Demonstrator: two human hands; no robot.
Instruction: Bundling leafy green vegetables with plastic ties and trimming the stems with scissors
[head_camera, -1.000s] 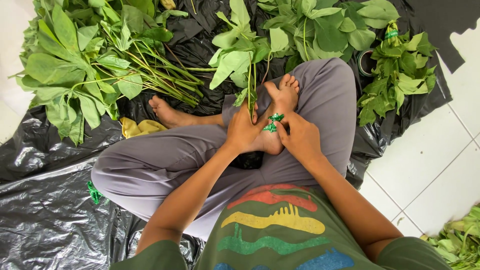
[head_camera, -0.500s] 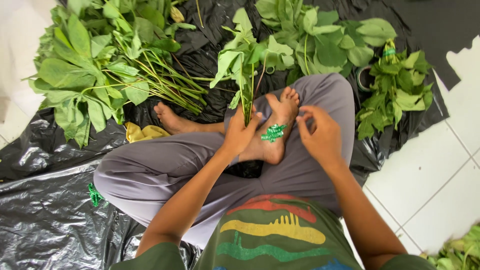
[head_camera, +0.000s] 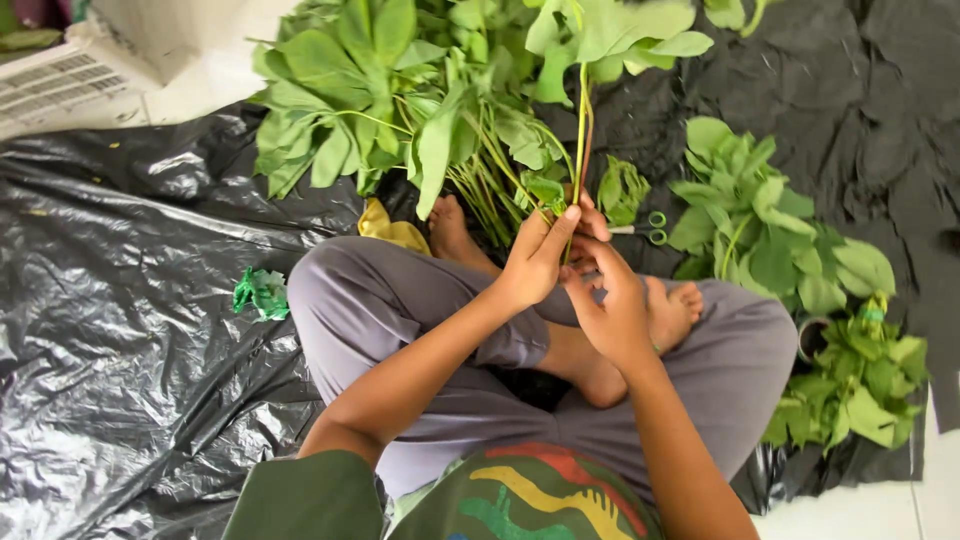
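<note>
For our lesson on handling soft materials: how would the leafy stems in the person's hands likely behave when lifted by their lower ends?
The leafy stems are thin and long, so they would probably bend. Their broad leaves sit at the top, likely making them top-heavy and droopy. Both hands, left hand and right hand, pinch them low down, suggesting little weight.

The single head-worn camera looked steeply down from close above the sitter's crossed legs (head_camera: 420, 330), facing forward over black plastic sheeting (head_camera: 130, 300) and leafy greens (head_camera: 400, 100).
</note>
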